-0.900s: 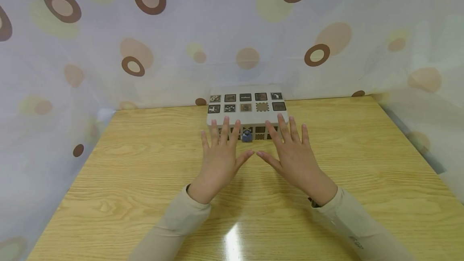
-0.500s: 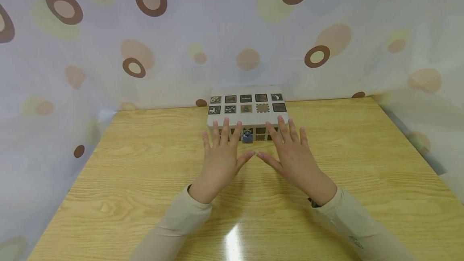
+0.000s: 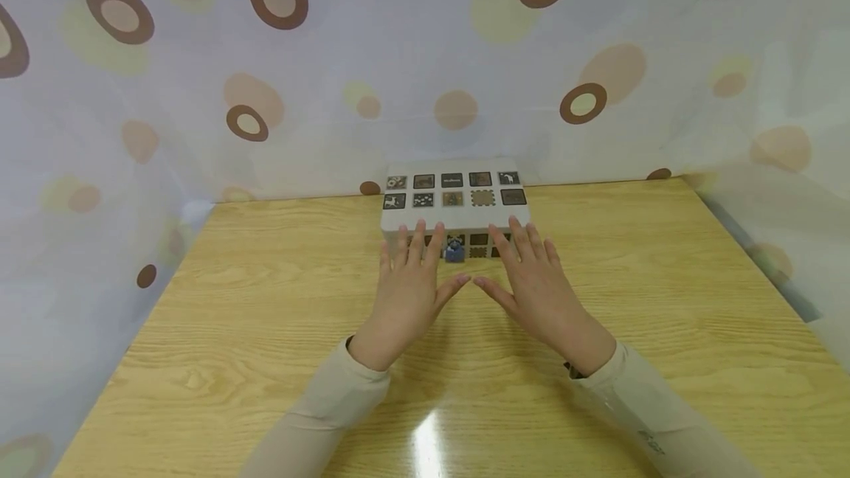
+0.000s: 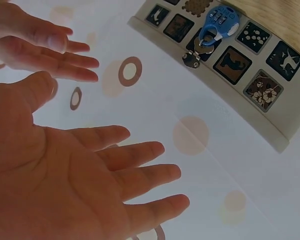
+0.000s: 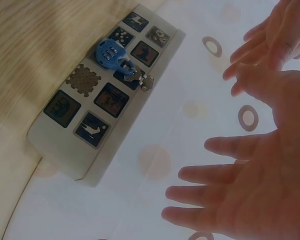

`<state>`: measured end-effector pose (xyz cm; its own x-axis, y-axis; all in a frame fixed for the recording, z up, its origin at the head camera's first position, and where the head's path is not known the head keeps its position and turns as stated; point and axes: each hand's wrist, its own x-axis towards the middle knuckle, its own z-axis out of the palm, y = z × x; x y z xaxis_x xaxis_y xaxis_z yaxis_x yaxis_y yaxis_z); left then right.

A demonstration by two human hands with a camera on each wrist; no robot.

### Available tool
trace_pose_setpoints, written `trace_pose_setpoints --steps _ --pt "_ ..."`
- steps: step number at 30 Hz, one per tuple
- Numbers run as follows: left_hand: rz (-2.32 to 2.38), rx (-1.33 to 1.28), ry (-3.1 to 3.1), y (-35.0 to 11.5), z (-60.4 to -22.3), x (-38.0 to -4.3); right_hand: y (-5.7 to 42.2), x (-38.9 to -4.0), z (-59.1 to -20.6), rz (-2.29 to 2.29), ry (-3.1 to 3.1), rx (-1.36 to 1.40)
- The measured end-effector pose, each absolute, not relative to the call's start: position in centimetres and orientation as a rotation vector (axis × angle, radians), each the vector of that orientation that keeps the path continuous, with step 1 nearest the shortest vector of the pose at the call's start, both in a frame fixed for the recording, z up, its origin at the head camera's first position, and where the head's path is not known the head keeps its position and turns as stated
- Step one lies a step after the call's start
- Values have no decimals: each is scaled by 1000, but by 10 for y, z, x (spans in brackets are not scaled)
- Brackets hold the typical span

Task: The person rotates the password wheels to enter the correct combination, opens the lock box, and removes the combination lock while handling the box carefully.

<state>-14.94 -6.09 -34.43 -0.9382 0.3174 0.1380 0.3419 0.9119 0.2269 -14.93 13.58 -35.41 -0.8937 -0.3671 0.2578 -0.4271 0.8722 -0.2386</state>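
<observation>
A white box (image 3: 451, 214) with rows of small dark pictures stands at the back of the table. On its front hangs a blue combination padlock (image 4: 221, 22), its shackle through a metal clasp (image 5: 140, 77) at the lid's edge. My left hand (image 3: 406, 297) is held out in front of the box's left half, fingers straight and spread, holding nothing. To the right, my right hand (image 3: 541, 297) mirrors it, palm down and fingers spread, also holding nothing. The two thumbs point at each other with a small gap between them, just nearer than the padlock.
The wood-grain table (image 3: 252, 360) stretches to both sides of the box and toward me. Behind it and along the sides hangs a pale curtain (image 3: 398, 43) with brown and yellow circles. A bright reflection lies on the front part of the tabletop.
My left hand has shifted slightly to the right, and its fingers have drawn a little closer together. The right hand's fingers are also slightly less spread. Box and padlock stay put.
</observation>
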Motion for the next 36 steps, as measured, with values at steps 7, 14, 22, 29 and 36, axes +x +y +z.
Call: trace_pose_setpoints --steps 7,14,22,29,36 --pt "-366 -528 -2970 -60 -343 -151 135 -152 -355 431 -2799 617" --pt "-358 -533 -3002 -58 -342 -154 134 -154 -358 414 -2774 620" --pt "-310 -545 -3000 -55 -344 -156 134 -157 -361 419 -2771 614" --pt "-236 -575 -2986 -54 -345 -156 133 -159 -364 437 -2767 616" --pt "-272 -582 -2966 -53 -348 -158 130 -161 -365 446 -2786 613"
